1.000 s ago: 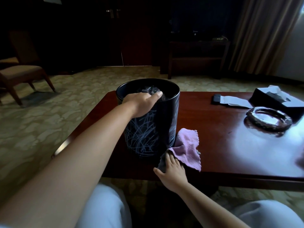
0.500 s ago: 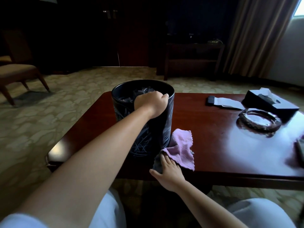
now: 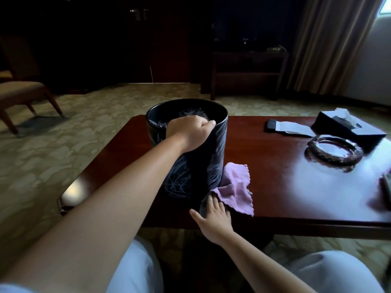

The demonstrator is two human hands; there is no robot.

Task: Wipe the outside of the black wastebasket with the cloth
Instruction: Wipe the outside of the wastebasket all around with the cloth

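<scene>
The black wastebasket (image 3: 214, 157), with pale scribble lines on its side, stands on the dark red coffee table (image 3: 275, 166) near its front left. Clear plastic (image 3: 190, 114) shows inside it. My left hand (image 3: 190, 134) grips the near rim, fingers curled over the edge into the opening. A purple cloth (image 3: 234, 187) with a grey underside lies against the basket's lower right side and on the table. My right hand (image 3: 213, 217) rests flat at the table's front edge, thumb spread. Its straight fingertips are tucked under the cloth, next to the basket's base.
A glass ashtray (image 3: 334, 151), a black tissue box (image 3: 347, 127) and a dark remote on white paper (image 3: 285, 126) sit at the table's right. A dark object (image 3: 386, 185) pokes in at the right edge. A wooden chair (image 3: 21, 96) stands far left on carpet.
My left hand slid rightward along the basket's near rim and closed into a firmer grip. My right hand stays at the basket's base with the cloth.
</scene>
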